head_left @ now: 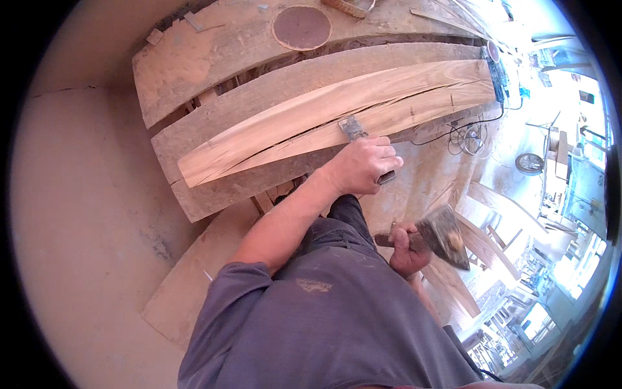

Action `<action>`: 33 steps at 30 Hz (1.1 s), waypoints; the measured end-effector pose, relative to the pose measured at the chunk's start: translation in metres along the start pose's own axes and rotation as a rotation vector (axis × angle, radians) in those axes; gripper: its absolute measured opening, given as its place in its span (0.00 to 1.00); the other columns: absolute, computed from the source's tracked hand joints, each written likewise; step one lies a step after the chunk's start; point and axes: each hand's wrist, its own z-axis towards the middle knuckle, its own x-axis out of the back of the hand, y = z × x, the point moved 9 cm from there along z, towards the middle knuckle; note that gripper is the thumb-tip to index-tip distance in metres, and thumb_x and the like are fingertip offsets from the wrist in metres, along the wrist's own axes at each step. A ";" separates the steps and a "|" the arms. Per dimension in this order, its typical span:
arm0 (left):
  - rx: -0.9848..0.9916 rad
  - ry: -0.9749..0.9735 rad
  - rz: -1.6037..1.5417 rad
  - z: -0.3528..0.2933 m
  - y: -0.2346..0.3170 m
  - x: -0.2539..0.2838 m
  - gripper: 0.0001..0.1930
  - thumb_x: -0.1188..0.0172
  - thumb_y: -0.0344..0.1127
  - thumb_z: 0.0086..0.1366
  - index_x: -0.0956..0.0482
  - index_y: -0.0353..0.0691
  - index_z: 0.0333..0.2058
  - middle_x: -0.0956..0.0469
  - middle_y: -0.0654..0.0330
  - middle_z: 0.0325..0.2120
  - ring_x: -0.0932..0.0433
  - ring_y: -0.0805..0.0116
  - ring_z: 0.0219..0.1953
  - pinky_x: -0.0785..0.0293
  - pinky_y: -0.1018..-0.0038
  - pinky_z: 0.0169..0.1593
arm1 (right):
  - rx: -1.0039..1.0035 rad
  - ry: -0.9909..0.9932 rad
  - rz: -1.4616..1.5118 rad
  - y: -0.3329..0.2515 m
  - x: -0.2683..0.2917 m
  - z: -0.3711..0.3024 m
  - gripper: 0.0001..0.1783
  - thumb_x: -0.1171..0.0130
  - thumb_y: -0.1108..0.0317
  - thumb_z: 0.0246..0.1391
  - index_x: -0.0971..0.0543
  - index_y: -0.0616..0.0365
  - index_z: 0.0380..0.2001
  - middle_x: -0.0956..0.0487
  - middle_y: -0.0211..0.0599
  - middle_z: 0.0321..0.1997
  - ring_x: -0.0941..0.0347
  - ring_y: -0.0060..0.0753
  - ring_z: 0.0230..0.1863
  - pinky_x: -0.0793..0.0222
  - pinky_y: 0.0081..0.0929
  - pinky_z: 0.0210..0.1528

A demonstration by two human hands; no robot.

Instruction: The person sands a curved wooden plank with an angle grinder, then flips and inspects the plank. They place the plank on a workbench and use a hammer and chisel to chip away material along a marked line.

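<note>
My left hand (366, 165) is closed around the handle of a narrow putty knife (352, 127). Its stained metal blade touches the face of a pale wooden board (278, 123), close to a long dark crack running along the grain. Held low beside my body, my right hand (409, 249) grips the handle of a wide putty knife (440, 230). That blade flares out and is smeared grey-brown, with a small wood-coloured dab (456, 243) on it.
A dusty plank bench (214, 55) carries the board, with a round brown disc (302, 28) at its far side. A dark cable (463, 126) hangs at the bench's right end. Several curved boards (489, 243) and a wheel (529, 163) stand farther right; a wall (78, 194) is left.
</note>
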 end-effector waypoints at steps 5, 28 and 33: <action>-0.008 0.044 -0.029 0.002 -0.002 0.008 0.24 0.30 0.27 0.38 0.17 0.35 0.40 0.23 0.58 0.30 0.23 0.54 0.36 0.23 0.61 0.39 | 0.008 -0.125 -0.310 0.024 0.008 -0.010 0.05 0.39 0.76 0.65 0.25 0.64 0.40 0.22 0.34 0.29 0.26 0.24 0.30 0.28 0.26 0.36; 0.124 0.124 -0.077 0.007 -0.011 0.015 0.23 0.29 0.25 0.40 0.18 0.36 0.41 0.22 0.55 0.30 0.21 0.51 0.36 0.23 0.59 0.40 | -0.244 -0.026 -0.033 0.031 -0.007 0.004 0.08 0.41 0.78 0.67 0.30 0.62 0.44 0.24 0.36 0.33 0.26 0.25 0.30 0.26 0.27 0.36; 0.080 0.120 -0.072 0.005 -0.006 0.014 0.24 0.29 0.26 0.39 0.18 0.36 0.40 0.23 0.57 0.29 0.22 0.52 0.35 0.24 0.60 0.39 | -0.137 -0.036 -0.065 0.040 -0.007 -0.001 0.07 0.41 0.77 0.66 0.29 0.63 0.42 0.24 0.36 0.31 0.27 0.26 0.29 0.27 0.28 0.35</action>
